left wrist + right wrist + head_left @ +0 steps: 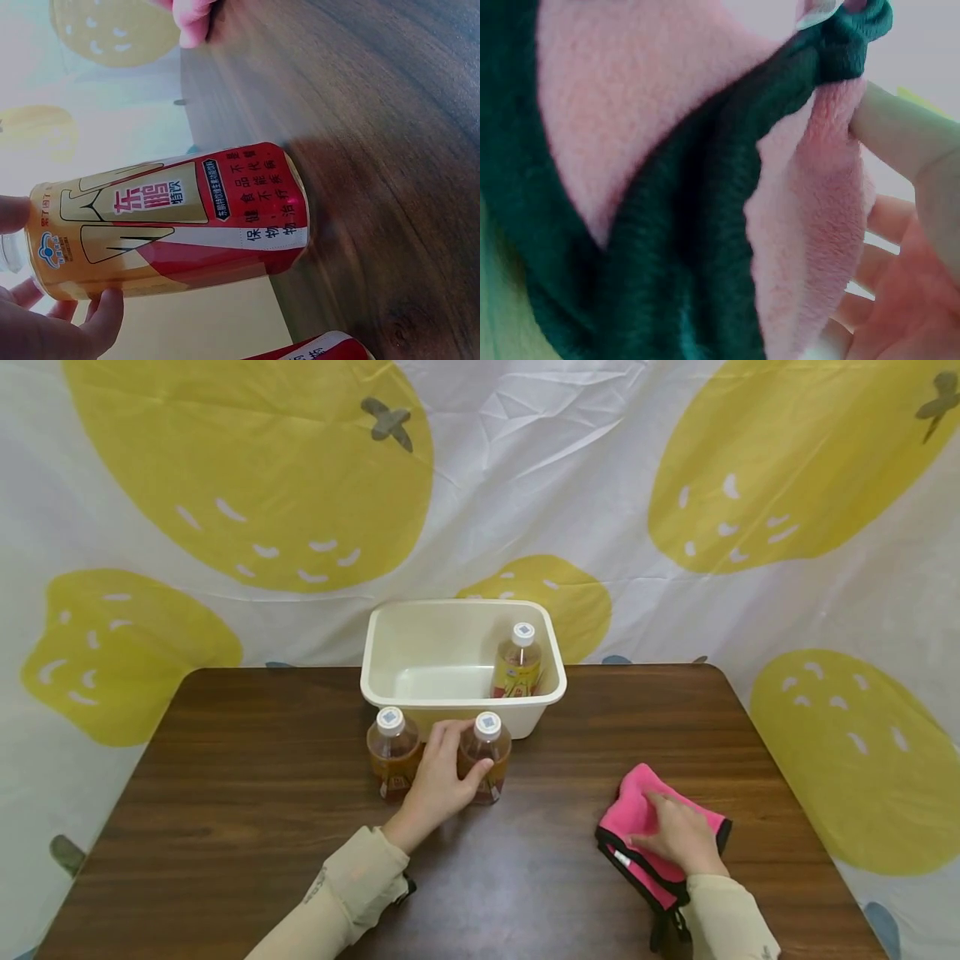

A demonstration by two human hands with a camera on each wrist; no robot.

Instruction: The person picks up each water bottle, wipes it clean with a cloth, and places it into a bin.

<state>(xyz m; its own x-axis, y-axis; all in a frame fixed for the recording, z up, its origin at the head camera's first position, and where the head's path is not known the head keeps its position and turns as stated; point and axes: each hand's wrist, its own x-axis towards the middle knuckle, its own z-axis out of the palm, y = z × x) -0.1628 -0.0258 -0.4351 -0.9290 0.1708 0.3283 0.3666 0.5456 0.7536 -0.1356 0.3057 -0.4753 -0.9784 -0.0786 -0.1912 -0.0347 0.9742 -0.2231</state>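
Observation:
My left hand (438, 777) grips a drink bottle (499, 752) with a white cap around its upper part, thumb on one side and fingers on the other. Its gold and red label (172, 217) faces the left wrist view, its base close to the tabletop. Just left of that hand stands a second bottle (393, 764) of the same kind. On the right, my right hand (681, 835) holds a pink cloth (630, 810) with black edging, bunched between thumb and fingers. Folds of the cloth (652, 97) fill most of the right wrist view.
Behind the two bottles sits a cream plastic tub (412, 647) at the table's back edge. A third bottle (517, 667) stands upright in its right end. The brown wooden table (225, 793) meets a hanging white sheet (525, 485) with yellow fruit prints.

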